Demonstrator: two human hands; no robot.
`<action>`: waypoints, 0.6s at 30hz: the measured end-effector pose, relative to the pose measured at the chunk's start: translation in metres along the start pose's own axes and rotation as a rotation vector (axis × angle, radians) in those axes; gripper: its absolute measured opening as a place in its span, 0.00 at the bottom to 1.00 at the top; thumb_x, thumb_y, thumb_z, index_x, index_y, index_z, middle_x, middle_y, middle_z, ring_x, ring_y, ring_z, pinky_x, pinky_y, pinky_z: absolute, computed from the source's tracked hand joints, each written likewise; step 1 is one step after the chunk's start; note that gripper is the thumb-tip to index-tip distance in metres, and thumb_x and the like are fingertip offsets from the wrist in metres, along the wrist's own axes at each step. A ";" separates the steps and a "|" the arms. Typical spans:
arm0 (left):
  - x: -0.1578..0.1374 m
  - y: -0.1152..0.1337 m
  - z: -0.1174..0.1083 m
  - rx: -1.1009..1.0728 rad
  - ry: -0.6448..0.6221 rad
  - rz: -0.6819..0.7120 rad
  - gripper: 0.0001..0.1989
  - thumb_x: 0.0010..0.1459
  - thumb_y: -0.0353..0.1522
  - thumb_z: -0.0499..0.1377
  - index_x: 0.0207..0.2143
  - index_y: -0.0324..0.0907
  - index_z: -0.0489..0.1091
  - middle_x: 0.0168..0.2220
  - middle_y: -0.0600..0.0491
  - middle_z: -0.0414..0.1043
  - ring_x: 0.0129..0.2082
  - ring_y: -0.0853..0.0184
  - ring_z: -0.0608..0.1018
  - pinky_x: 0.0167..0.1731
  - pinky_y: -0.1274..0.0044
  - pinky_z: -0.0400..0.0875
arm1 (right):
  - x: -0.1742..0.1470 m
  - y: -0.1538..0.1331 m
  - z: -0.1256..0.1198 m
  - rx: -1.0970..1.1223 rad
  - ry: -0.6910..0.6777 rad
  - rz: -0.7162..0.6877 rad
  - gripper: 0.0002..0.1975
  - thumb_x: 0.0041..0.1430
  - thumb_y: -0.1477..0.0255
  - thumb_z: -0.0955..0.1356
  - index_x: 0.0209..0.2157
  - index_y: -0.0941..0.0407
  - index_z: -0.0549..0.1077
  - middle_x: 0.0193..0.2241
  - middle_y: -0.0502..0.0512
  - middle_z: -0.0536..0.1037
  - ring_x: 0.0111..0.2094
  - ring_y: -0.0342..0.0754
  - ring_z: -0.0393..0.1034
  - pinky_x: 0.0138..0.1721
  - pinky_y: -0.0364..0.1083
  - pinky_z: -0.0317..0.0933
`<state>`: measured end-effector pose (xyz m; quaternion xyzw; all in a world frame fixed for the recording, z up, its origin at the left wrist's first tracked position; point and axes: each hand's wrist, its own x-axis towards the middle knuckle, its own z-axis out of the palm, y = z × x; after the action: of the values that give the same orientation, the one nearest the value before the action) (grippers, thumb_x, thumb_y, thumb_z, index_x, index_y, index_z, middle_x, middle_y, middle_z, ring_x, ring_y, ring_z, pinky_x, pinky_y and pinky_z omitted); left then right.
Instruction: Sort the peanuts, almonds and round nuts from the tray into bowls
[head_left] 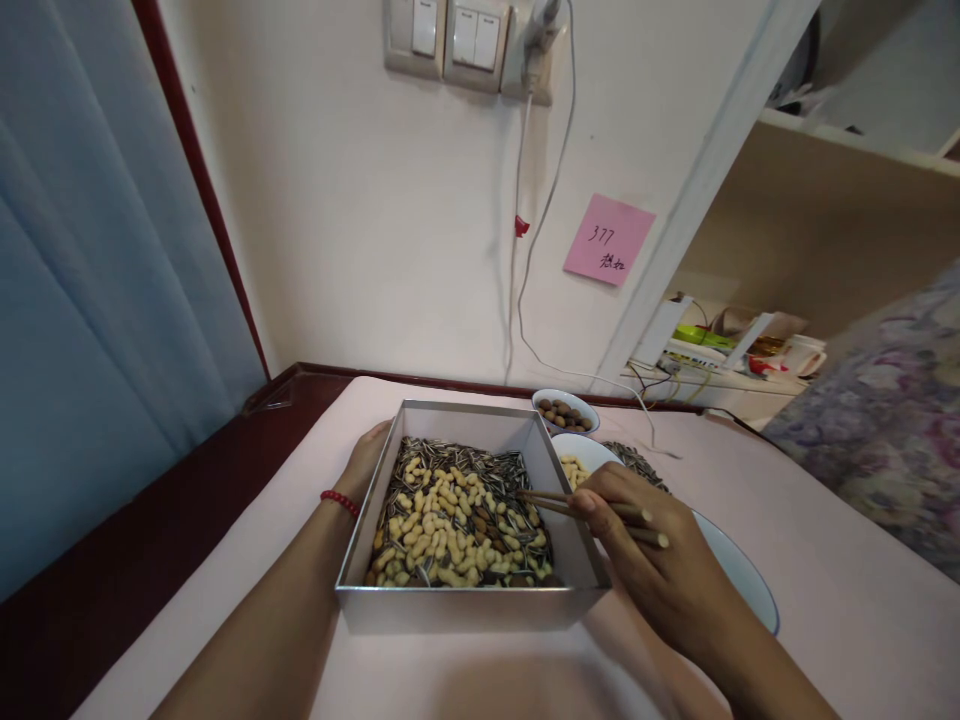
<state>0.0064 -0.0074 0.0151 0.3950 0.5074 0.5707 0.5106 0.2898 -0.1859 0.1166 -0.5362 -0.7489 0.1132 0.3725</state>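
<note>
Where the pink-covered desk is met by a white wall, chopsticks are pinched by the right hand's fingers at lower centre, long axis nearly level, tips pointed left inside the box; the left hand's finger spread cannot be told.

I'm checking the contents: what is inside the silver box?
Peanuts, striped seeds, some brown nuts, and the tips of the chopsticks in the right hand. Anything beneath the top layer is covered.

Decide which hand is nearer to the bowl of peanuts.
Right. The right hand, holding chopsticks, is close by the bowl of peanuts; the left hand is across the box from it.
</note>
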 end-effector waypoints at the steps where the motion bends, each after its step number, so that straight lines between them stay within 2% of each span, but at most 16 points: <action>1: 0.000 0.000 0.000 -0.002 -0.003 -0.007 0.08 0.56 0.30 0.61 0.34 0.34 0.77 0.28 0.47 0.81 0.35 0.60 0.81 0.37 0.75 0.74 | 0.000 0.000 0.001 -0.009 -0.007 -0.001 0.17 0.69 0.63 0.60 0.27 0.54 0.67 0.26 0.49 0.70 0.27 0.42 0.64 0.29 0.43 0.59; 5: -0.001 0.001 0.000 -0.009 -0.004 -0.028 0.09 0.58 0.30 0.59 0.36 0.34 0.77 0.28 0.48 0.80 0.34 0.61 0.81 0.37 0.76 0.74 | 0.003 0.000 0.008 -0.059 -0.048 0.009 0.18 0.70 0.62 0.59 0.26 0.54 0.66 0.27 0.50 0.69 0.29 0.43 0.64 0.31 0.44 0.59; 9: -0.002 0.002 0.001 -0.007 0.008 -0.037 0.08 0.57 0.30 0.60 0.36 0.34 0.77 0.29 0.48 0.81 0.36 0.60 0.81 0.38 0.76 0.74 | 0.002 0.002 0.010 -0.052 -0.025 0.010 0.18 0.69 0.63 0.59 0.26 0.54 0.66 0.27 0.50 0.69 0.28 0.43 0.64 0.31 0.44 0.58; 18: -0.002 0.004 0.001 0.018 0.014 -0.032 0.10 0.54 0.33 0.64 0.35 0.35 0.77 0.30 0.47 0.81 0.40 0.57 0.81 0.40 0.74 0.75 | -0.011 -0.011 -0.008 -0.007 0.062 -0.072 0.15 0.68 0.66 0.61 0.27 0.54 0.68 0.24 0.50 0.69 0.26 0.43 0.65 0.27 0.43 0.60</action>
<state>0.0071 -0.0091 0.0197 0.3874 0.5222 0.5607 0.5128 0.2889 -0.2017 0.1230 -0.5137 -0.7562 0.0805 0.3972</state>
